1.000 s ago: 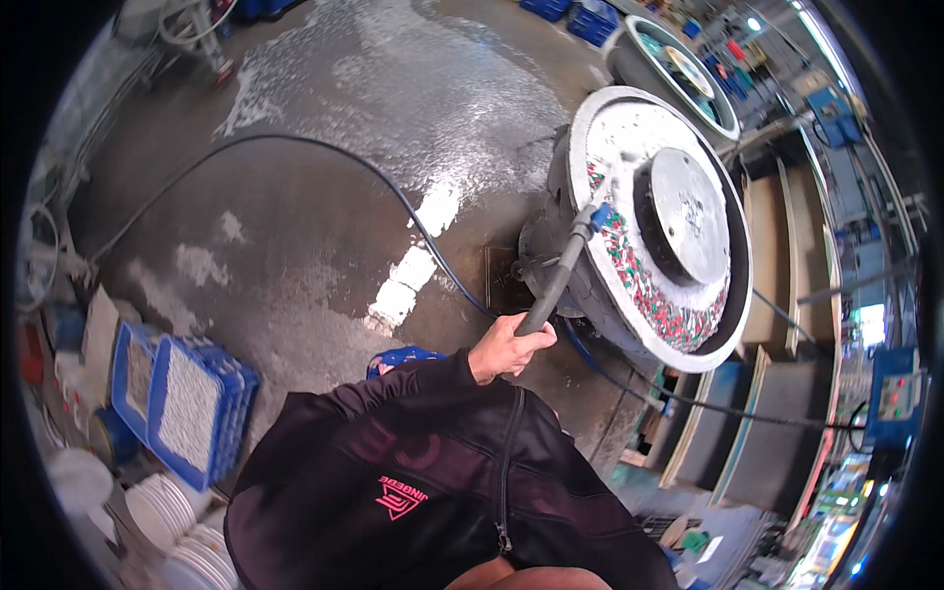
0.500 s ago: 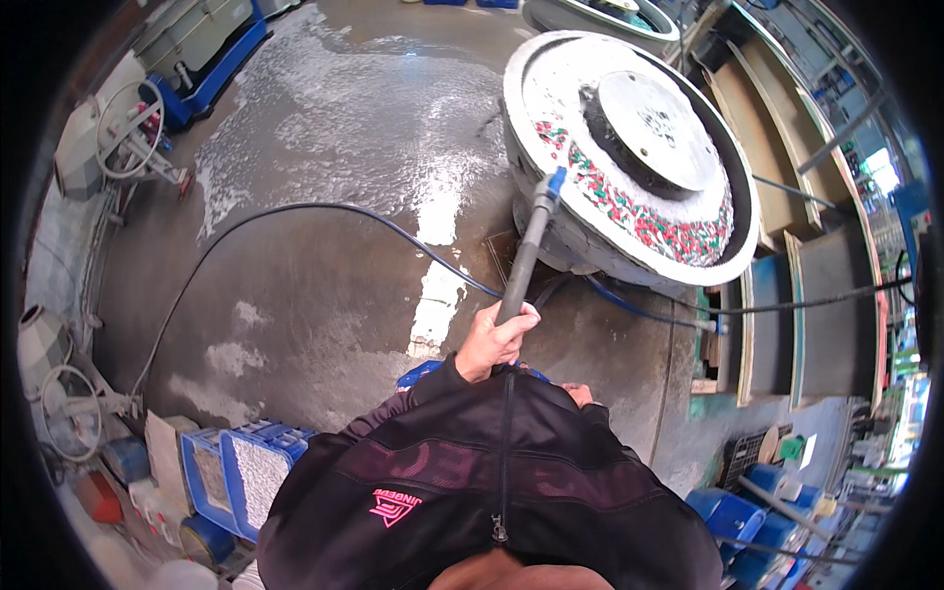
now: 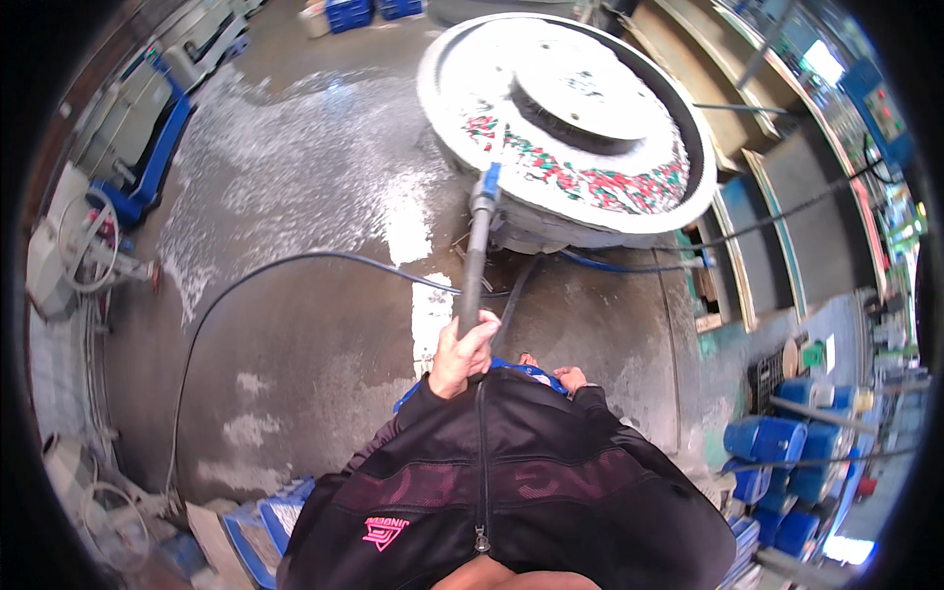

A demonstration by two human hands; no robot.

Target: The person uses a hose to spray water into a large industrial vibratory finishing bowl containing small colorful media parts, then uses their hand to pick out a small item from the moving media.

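Since half a second ago our view swung right, so the round tub [image 3: 565,128] sits far centre. Our left hand [image 3: 460,354] wraps the spray wand [image 3: 474,251], aimed at its rim. Right hand [image 3: 570,379] near the wand's base, grip unclear.

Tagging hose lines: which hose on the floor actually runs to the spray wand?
The black hose arcing left across the wet floor; it joins the spray wand near the left hand. The blue hose stays beside the round tub.

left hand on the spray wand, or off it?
Touching. The head view shows the left hand wrapped around the lower end of the grey spray wand, fingers closed on the shaft with no gap.
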